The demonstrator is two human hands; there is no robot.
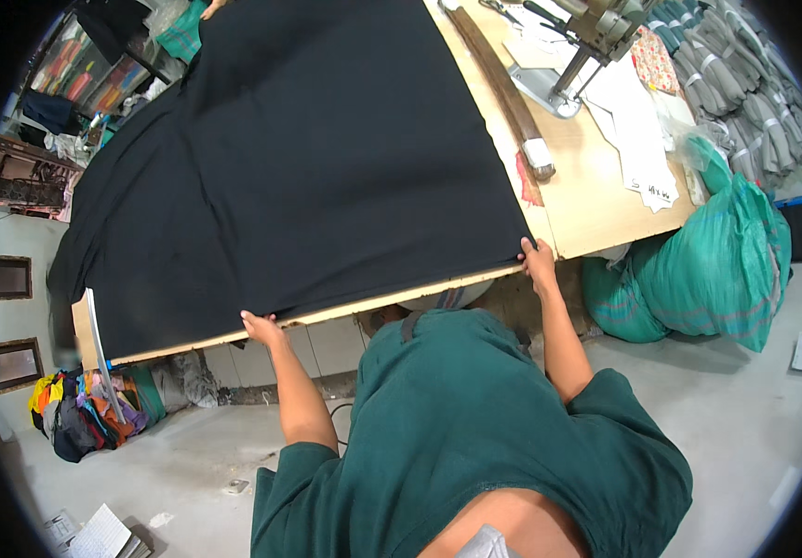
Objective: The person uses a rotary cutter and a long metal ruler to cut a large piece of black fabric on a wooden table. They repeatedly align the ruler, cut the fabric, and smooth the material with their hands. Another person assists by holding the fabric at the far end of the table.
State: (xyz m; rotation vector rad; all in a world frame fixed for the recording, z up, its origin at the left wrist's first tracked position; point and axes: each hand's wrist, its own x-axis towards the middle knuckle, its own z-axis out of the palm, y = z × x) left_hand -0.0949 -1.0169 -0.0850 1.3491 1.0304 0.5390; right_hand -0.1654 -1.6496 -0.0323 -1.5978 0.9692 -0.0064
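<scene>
A wide black cloth (327, 167) lies spread over a wooden table (587, 209), with a few soft folds toward its left side. At the table's front edge, my left hand (261, 327) pinches the cloth's near edge. Farther right, my right hand (536, 260) grips the near right corner of the same cloth, thumb on top. Between my hands the cloth's edge runs close along the table's edge. Part of another person's hand (213, 8) shows at the far left end of the cloth.
A long wooden bar (503, 88) lies right of the cloth, near a cloth-cutting machine (564, 93) and white paper patterns (638, 149). Green sacks (722, 260) stand at the table's right. Grey bundles (745, 93) are piled behind. Colourful scraps (85, 409) sit on the floor at left.
</scene>
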